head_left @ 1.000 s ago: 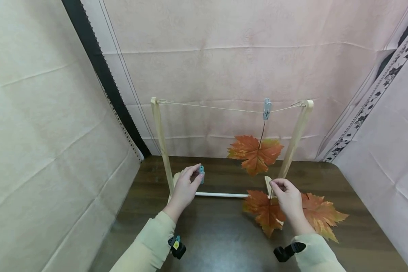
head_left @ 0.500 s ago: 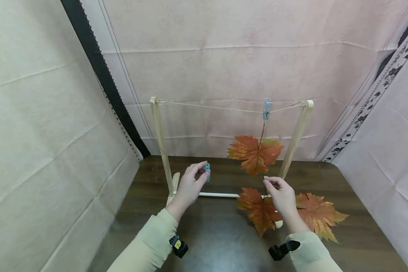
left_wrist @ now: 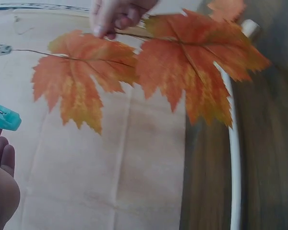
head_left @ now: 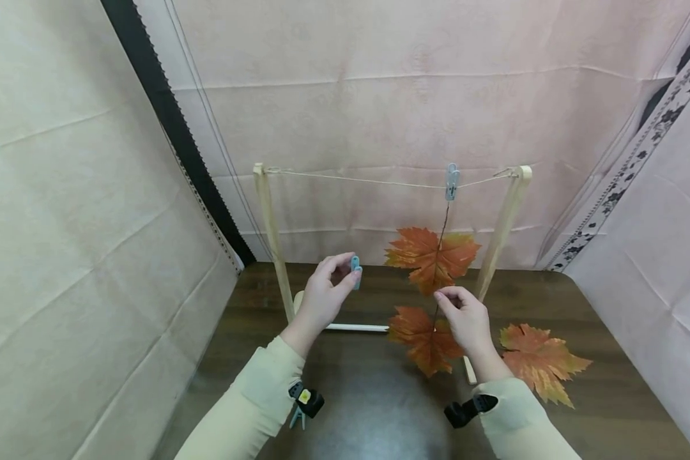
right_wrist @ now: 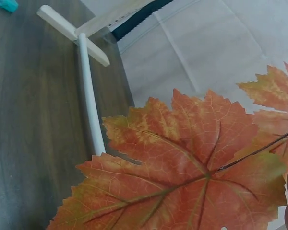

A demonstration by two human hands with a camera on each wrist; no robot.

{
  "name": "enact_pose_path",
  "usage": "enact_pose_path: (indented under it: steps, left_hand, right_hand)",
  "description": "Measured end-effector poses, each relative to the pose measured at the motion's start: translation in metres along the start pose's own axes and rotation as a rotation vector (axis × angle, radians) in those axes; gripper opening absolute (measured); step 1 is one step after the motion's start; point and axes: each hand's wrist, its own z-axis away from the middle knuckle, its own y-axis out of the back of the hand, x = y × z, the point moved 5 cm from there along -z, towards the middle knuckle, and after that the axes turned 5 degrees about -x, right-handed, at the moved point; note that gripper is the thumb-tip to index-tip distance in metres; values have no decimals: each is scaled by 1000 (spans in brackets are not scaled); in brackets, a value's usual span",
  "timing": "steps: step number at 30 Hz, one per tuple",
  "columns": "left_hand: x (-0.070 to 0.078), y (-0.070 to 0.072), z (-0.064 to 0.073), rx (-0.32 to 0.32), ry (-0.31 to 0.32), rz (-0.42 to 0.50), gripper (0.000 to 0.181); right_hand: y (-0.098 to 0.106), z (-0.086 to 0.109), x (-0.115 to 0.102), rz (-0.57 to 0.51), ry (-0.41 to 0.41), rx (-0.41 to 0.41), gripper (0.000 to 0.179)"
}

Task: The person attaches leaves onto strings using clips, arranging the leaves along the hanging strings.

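Note:
My left hand (head_left: 324, 295) pinches a blue clothespin (head_left: 356, 273) between thumb and fingers, left of the leaves; the same clothespin (left_wrist: 5, 116) shows at the left edge of the left wrist view. With thumb and fingertips my right hand (head_left: 466, 317) holds the dark stem of an orange maple leaf (head_left: 422, 342), whose blade hangs below the fingers and fills much of the right wrist view. Just above it, another maple leaf (head_left: 431, 255) hangs by its stem from a pale blue clothespin (head_left: 452, 182) clipped on the string (head_left: 374, 182).
The string runs between two wooden posts (head_left: 271, 236), joined low down by a white rod (head_left: 356, 328). A third maple leaf (head_left: 543, 363) lies on the dark wooden table (head_left: 374, 409) at right. Another clothespin (head_left: 298, 418) lies near my left wrist. Pale cloth surrounds the table.
My right hand has moved up and left, carrying the maple leaf off the table's right side toward the middle. My left hand has risen slightly and shifted right with the clothespin.

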Motion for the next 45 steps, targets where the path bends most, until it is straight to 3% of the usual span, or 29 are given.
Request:
enact_pose_path:
  steps: [6, 17, 24, 33, 45]
  left_hand:
    - [10, 2, -7, 20, -1, 50, 36]
    - [39, 9, -23, 35, -93, 7, 37]
    - [42, 9, -28, 17, -116, -47, 42]
    - [50, 9, -37, 3, -108, -35, 43]
    - [65, 9, -53, -3, -133, -95, 44]
  right_hand:
    - [6, -2, -6, 1, 10, 24, 27]
    - [8, -10, -31, -16, 44, 34, 27]
    - [8, -20, -44, -6, 117, 37, 26]
    - [3, -33, -59, 61, 175, -29, 30]
    - [-3, -40, -80, 20, 235, -43, 28]
